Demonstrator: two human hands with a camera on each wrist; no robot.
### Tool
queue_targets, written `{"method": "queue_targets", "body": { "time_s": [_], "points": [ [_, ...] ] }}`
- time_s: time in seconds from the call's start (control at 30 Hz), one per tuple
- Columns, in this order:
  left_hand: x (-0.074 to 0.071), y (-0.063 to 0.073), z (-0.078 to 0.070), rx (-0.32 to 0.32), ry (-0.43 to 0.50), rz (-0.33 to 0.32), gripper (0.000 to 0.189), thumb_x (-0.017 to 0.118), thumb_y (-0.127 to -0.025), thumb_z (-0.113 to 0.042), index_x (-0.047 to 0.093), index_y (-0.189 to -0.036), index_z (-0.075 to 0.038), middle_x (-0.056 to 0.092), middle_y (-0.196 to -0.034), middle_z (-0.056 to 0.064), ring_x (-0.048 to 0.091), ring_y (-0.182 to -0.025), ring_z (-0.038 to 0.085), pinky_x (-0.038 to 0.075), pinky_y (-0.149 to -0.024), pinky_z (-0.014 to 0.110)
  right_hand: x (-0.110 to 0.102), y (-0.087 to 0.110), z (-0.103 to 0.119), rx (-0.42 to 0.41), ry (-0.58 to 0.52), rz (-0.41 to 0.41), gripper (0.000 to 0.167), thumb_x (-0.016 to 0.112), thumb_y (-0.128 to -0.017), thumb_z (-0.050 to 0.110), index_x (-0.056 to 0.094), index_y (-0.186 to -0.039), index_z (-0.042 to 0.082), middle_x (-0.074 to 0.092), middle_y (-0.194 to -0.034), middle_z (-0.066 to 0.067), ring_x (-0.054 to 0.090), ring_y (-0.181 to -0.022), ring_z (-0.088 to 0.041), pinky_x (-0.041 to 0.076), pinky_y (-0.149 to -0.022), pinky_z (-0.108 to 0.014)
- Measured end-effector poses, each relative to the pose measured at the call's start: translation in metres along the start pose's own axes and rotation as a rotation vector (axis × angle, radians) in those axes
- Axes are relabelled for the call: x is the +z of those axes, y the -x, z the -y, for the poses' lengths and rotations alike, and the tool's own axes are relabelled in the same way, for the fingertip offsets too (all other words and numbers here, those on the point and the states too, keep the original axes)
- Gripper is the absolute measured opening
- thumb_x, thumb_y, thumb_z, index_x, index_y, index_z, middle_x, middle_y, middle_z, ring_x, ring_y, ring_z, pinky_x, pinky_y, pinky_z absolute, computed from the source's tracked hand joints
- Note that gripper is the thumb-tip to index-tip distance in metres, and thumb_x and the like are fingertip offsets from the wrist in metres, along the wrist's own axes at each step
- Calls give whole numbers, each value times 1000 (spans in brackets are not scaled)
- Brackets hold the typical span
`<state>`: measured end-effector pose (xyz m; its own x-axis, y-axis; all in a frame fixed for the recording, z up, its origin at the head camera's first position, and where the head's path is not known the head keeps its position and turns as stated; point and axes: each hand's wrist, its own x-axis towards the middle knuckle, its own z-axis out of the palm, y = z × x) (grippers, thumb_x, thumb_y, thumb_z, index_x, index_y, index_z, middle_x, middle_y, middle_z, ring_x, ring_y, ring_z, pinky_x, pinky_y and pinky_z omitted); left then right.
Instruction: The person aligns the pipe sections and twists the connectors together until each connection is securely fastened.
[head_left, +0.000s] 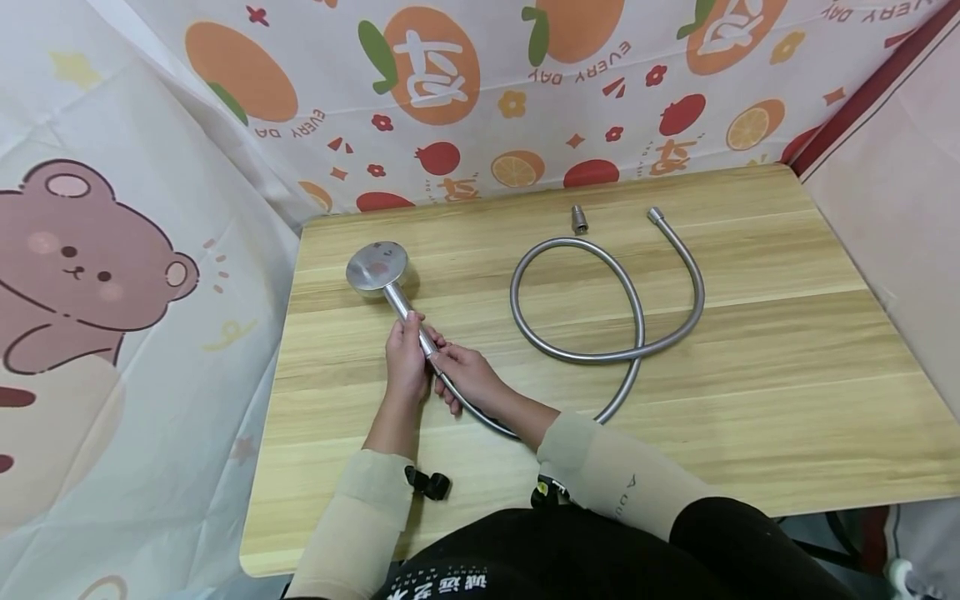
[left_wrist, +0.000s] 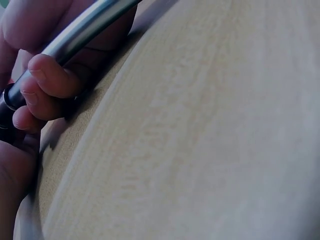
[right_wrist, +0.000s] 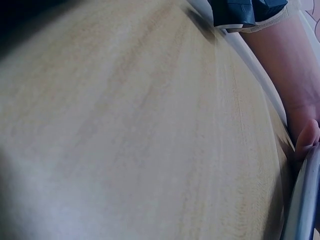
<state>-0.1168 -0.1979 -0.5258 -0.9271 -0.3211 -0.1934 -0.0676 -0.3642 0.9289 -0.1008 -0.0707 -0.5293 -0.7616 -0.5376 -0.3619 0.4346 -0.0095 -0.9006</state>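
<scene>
A chrome shower head (head_left: 377, 268) with a round face lies toward the left of the table, its handle pointing down to the right. My left hand (head_left: 406, 360) grips the handle, the thumb lying along its top. Close beside it, my right hand (head_left: 471, 377) holds the grey metal hose (head_left: 699, 287) at the handle's lower end. Handle and hose meet between the hands, where fingers partly hide the joint. In the left wrist view, curled fingers surround the metal tube (left_wrist: 82, 35). Only a blurred length of tube (right_wrist: 301, 202) and fingertips show in the right wrist view.
The hose runs under the right forearm, loops across the wooden table (head_left: 787, 400) and ends at a free connector (head_left: 656, 214). A small metal fitting (head_left: 579, 219) stands near the back edge. Behind hangs a fruit-print cloth (head_left: 510, 108).
</scene>
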Motion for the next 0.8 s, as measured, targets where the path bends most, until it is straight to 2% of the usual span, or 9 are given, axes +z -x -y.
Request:
{"method": "queue_targets", "body": {
  "time_s": [0.13, 0.2, 0.3, 0.4, 0.53, 0.7, 0.8],
  "points": [
    [0, 1, 1, 11, -15, -8, 30, 49, -103, -36, 53, -106, -7, 59, -69, 1, 62, -63, 13, 55, -60, 24, 1, 2, 1, -33, 13, -3, 33, 66, -93, 41, 58, -111, 14, 61, -70, -9, 51, -45, -16, 47, -37, -30],
    [0, 1, 1, 17, -20, -8, 28, 50, -103, -37, 53, -104, -10, 59, -69, 1, 62, -62, 13, 55, -59, 24, 1, 3, 2, -61, 33, -10, 35, 70, -92, 36, 55, -113, 12, 61, -70, -11, 51, -45, -16, 47, -37, -30],
    [0, 1, 1, 23, -27, -7, 32, 50, -102, -38, 53, -106, -7, 59, -69, 1, 62, -62, 13, 56, -59, 24, 1, 4, 2, -98, 57, -22, 37, 72, -90, 29, 50, -112, 9, 62, -69, -11, 52, -44, -16, 48, -37, -30],
    [0, 1, 0, 14, -11, 0, 31, 48, -103, -36, 52, -108, -6, 59, -69, 1, 62, -61, 13, 56, -59, 25, 1, 3, 2, -91, 51, -23, 33, 70, -92, 26, 49, -109, 7, 61, -68, -10, 51, -43, -16, 48, -38, -30],
    [1, 1, -1, 2, 26, 14, 25, 46, -105, -31, 51, -108, -7, 58, -68, 2, 62, -61, 14, 56, -61, 26, 1, 3, 2, -46, 41, -9, 26, 63, -97, 29, 53, -105, 6, 60, -70, -8, 52, -45, -16, 49, -39, -30],
    [1, 1, -1, -1, 63, 23, 24, 46, -104, -30, 50, -108, -6, 57, -68, 3, 61, -60, 16, 58, -61, 29, 1, 3, 3, -21, 19, 13, 34, 54, -102, 33, 58, -102, -1, 60, -74, -11, 54, -49, -18, 50, -40, -31],
    [2, 0, 0, 9, 60, 16, 25, 48, -103, -32, 51, -105, -8, 57, -68, 4, 61, -60, 15, 58, -60, 28, 0, 4, 5, -15, -4, 15, 36, 54, -101, 34, 60, -103, -1, 60, -74, -12, 55, -50, -18, 52, -41, -31]
  ]
}}
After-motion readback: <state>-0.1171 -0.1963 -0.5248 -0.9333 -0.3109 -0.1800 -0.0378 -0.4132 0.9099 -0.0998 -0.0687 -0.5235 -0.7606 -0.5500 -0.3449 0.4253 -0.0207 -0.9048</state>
